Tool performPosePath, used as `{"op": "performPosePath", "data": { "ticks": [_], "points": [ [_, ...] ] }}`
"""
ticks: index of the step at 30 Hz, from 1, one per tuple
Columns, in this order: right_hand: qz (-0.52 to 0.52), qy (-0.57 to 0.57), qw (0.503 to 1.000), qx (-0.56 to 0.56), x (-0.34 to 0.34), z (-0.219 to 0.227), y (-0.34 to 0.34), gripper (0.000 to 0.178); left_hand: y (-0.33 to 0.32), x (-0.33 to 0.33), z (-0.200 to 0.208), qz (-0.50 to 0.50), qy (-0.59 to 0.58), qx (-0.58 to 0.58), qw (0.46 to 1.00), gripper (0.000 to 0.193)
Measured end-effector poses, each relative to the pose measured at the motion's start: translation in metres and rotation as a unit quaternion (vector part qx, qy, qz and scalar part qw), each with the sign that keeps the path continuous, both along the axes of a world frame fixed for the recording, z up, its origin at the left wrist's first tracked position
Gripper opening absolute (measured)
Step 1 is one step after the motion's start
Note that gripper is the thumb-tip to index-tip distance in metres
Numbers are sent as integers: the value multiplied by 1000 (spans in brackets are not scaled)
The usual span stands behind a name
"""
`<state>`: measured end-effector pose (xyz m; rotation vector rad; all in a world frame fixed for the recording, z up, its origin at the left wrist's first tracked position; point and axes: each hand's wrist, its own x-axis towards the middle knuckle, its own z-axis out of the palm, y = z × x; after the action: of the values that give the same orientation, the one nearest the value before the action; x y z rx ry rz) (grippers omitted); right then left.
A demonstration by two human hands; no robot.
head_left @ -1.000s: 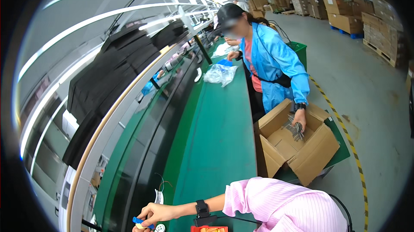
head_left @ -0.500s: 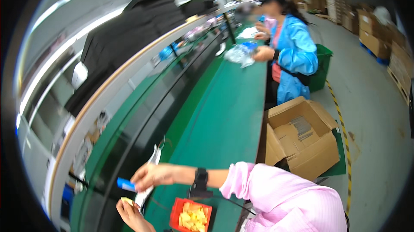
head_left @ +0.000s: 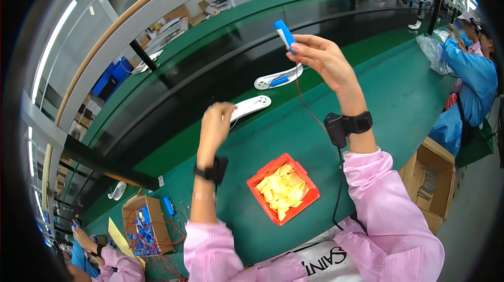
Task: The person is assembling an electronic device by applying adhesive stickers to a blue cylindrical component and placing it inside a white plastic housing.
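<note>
My right hand point(head_left: 328, 61) is raised over the belt, pinching a blue cylindrical battery point(head_left: 285, 35) with a white label. A thin dark red wire hangs below that hand. My left hand point(head_left: 214, 127) is lower and to the left, its fingers closed at the near end of a white elongated plastic shell point(head_left: 254, 104); the fingertips are partly blurred. Just beyond lies a second white shell point(head_left: 265, 82) with a blue battery point(head_left: 279, 81) in it. Nearer me, between my forearms, a red tray point(head_left: 311, 198) holds a heap of yellow pieces point(head_left: 283, 187).
At lower left stands a cardboard box point(head_left: 165, 221) of wired blue batteries, with a loose blue battery point(head_left: 169, 206) beside it. A metal post and rail point(head_left: 105, 158) cross the left. Co-workers sit at left and right. A large open carton point(head_left: 438, 164) is at right.
The view has swung toward the belt and the shells. My right hand still holds the blue battery, now apart from the left. The yellow piece in my left hand no longer shows; that hand is at a shell.
</note>
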<state>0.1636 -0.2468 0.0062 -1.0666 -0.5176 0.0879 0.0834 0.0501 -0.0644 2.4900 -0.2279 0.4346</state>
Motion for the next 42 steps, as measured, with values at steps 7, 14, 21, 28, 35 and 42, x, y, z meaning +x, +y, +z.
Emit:
{"op": "performPosePath", "data": {
  "ticks": [7, 14, 21, 28, 35, 42],
  "points": [
    [-30, 13, 999, -27, -2, 3, -2, 37, 32, 115, -62, -134, 329, 53, 933, 53],
    [-53, -8, 997, -46, -18, -13, 45, 31, -28, 74, -30, -2, 19, -151, 988, 21],
    [-23, -25, 999, -19, -60, -34, 106, 32, -65, 13, 33, -54, 8, -476, 878, 66],
    [-85, -51, 995, -18, -70, -28, 108, 32, -88, -6, 43, -79, -66, -503, 858, 74],
    [-95, -49, 993, -55, -76, -10, 95, 29, -103, -16, 47, -78, -113, -440, 887, 80],
    [-117, -102, 987, -46, -78, -12, 95, 21, -105, -16, 37, -125, -72, -472, 870, 79]
  ]
}}
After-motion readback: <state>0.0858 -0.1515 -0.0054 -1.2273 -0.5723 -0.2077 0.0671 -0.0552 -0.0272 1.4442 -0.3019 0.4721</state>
